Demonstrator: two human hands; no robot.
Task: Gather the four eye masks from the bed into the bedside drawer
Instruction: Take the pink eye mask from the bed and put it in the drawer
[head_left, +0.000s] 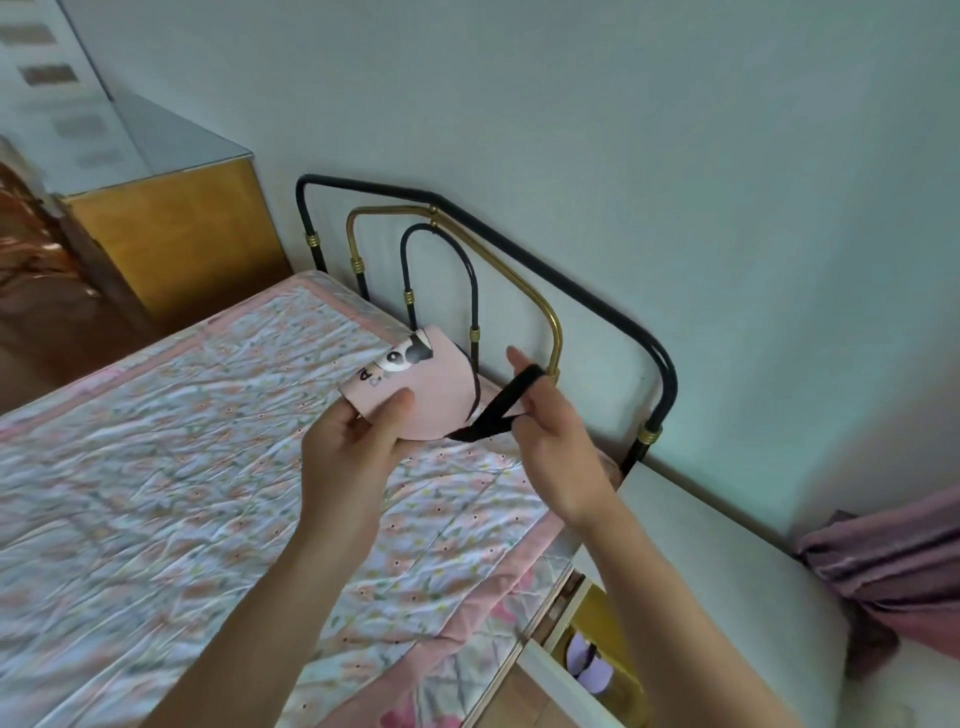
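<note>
A pink eye mask (441, 387) with a cartoon panda face is held in the air above the bed's head end. My left hand (353, 441) pinches its lower left edge. My right hand (550, 441) has the mask's black elastic strap (498, 410) looped over its fingers and pulled taut. Below right, the white bedside drawer (550, 675) stands open, and a lilac eye mask (589, 670) lies inside it. No other masks show on the floral quilt (182, 467).
A black and brass metal headboard (545, 280) stands against the pale wall. The white bedside cabinet top (727, 561) carries a bundled mauve cloth (893, 561) at the right. A wooden cabinet (171, 234) stands beyond the bed's far side.
</note>
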